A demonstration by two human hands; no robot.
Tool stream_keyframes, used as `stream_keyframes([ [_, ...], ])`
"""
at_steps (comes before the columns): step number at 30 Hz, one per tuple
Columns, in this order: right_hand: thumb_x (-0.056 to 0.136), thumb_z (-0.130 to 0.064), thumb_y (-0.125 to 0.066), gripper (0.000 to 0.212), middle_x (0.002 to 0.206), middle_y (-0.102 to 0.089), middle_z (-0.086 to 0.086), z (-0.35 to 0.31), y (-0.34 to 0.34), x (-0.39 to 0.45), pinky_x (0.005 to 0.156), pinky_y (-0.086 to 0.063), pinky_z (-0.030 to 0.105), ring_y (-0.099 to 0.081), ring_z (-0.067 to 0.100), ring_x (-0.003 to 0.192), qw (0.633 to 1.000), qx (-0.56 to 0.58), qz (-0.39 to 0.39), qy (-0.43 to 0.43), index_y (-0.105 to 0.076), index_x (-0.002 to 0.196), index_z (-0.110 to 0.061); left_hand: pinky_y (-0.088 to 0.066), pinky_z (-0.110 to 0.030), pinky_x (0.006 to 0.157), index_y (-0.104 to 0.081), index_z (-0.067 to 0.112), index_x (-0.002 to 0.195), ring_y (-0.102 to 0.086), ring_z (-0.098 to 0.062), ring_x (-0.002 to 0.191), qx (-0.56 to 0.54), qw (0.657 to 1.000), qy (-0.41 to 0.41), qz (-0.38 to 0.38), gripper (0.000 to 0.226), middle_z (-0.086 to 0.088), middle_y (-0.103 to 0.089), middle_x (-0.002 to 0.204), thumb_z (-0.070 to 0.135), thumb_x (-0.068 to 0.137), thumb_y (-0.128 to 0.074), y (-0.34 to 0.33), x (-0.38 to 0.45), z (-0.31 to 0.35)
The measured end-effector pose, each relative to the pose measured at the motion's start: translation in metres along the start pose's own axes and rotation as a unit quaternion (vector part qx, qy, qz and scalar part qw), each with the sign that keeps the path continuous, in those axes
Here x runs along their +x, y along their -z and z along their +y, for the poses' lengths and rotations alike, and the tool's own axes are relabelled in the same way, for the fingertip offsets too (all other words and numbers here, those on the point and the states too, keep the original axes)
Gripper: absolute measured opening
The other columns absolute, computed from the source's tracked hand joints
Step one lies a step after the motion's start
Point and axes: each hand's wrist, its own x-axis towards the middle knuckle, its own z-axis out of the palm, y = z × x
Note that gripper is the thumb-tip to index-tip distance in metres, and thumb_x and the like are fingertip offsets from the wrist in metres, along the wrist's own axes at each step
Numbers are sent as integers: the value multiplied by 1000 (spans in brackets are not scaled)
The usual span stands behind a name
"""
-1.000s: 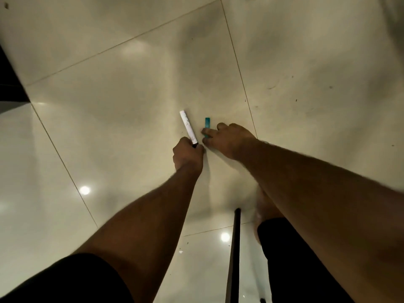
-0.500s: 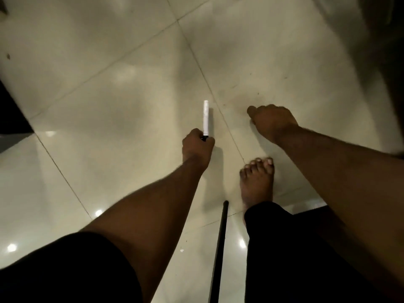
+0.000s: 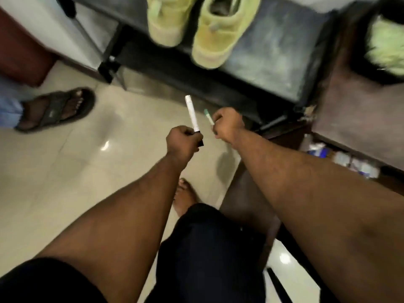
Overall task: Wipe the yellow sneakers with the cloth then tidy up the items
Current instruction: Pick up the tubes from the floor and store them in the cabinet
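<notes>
Two yellow sneakers (image 3: pixel 209 29) stand side by side on a dark shelf top (image 3: pixel 273 51) at the top of the view, toes toward me. My left hand (image 3: pixel 182 142) is closed around a white pen-like stick with a black end (image 3: pixel 192 113), held upright above the floor. My right hand (image 3: pixel 227 124) pinches a small white piece with a teal tip (image 3: pixel 208 115). Both hands hover close together just in front of the shelf. A pale green fluffy cloth (image 3: pixel 387 47) lies at the far right on a dark surface.
Another person's foot in a dark sandal (image 3: pixel 56 109) rests on the tiled floor at the left. My own bare foot (image 3: pixel 185 195) shows below my hands. A low brown cabinet (image 3: pixel 354 119) with small packets beneath it stands right.
The view has swung up from bare floor tiles to the shelf with the sneakers. My right hand picked the teal-tipped piece off the floor, and both hands rose toward the shelf.
</notes>
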Motion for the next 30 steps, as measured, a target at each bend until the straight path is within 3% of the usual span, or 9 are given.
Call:
stream_keyframes([
  [2, 72, 1, -65, 22, 82, -67, 6, 14, 36, -21, 78, -57, 36, -67, 28, 85, 999, 33, 26, -1, -61, 74, -21, -56, -28, 53, -65, 5, 73, -63, -11, 46, 21, 999, -27, -36, 8, -12, -65, 64, 3, 78, -71, -11, -23, 26],
  [5, 69, -1, -73, 26, 80, -70, 11, 35, 97, -68, 71, -59, 43, -69, 29, 78, 986, 137, 92, -23, -58, 62, -22, -55, -26, 49, -64, 1, 80, -61, -8, 45, 70, 989, -82, -99, 8, -11, -65, 66, 4, 80, -71, -27, -75, 67],
  [8, 66, -1, -76, 30, 74, -69, 10, 68, 145, -125, 66, -58, 49, -68, 30, 73, 978, 158, 136, -14, -58, 58, -23, -53, -26, 49, -66, 2, 77, -62, -11, 48, 124, 973, -135, -140, 8, -11, -65, 66, 6, 78, -72, -47, -130, 101],
  [13, 73, -5, -77, 21, 71, -67, 5, 126, 225, -210, 60, -59, 38, -62, 17, 60, 971, 150, 183, -23, -64, 66, -21, -51, -25, 42, -70, 0, 77, -59, -20, 49, 194, 949, -177, -172, 9, -17, -65, 68, 6, 76, -75, -97, -221, 118],
  [18, 79, -9, -73, 14, 70, -65, 5, 206, 284, -261, 52, -56, 31, -59, 15, 55, 978, 152, 138, -35, -66, 82, -20, -56, -32, 48, -71, 3, 78, -69, -31, 62, 275, 915, -189, -225, 8, -19, -72, 76, 9, 75, -73, -167, -280, 94],
  [20, 79, -5, -72, 16, 72, -65, 7, 246, 292, -266, 51, -53, 29, -59, 17, 53, 976, 173, 126, -46, -65, 82, -19, -52, -26, 46, -71, 3, 78, -70, -27, 62, 315, 899, -194, -236, 8, -18, -72, 76, 10, 75, -72, -197, -288, 79],
  [23, 79, 7, -67, 16, 71, -64, 13, 303, 286, -261, 59, -56, 35, -58, 20, 53, 957, 244, 133, -80, -66, 80, -8, -44, -18, 43, -70, 5, 76, -60, -8, 48, 380, 872, -177, -252, 8, -8, -69, 70, 12, 78, -72, -242, -278, 60],
  [26, 80, 14, -57, 14, 73, -63, 18, 356, 269, -245, 56, -55, 31, -57, 21, 56, 923, 322, 160, -137, -65, 85, 3, -51, -24, 47, -69, 3, 80, -61, -13, 53, 421, 853, -151, -270, 8, -9, -68, 73, 11, 80, -72, -298, -262, 44],
  [30, 80, 13, -59, 22, 78, -65, 21, 416, 247, -209, 67, -59, 40, -60, 26, 62, 865, 407, 205, -209, -63, 72, -7, -60, -36, 60, -67, 0, 90, -66, -24, 62, 454, 834, -116, -290, 14, -13, -68, 80, 11, 82, -72, -376, -244, 25],
])
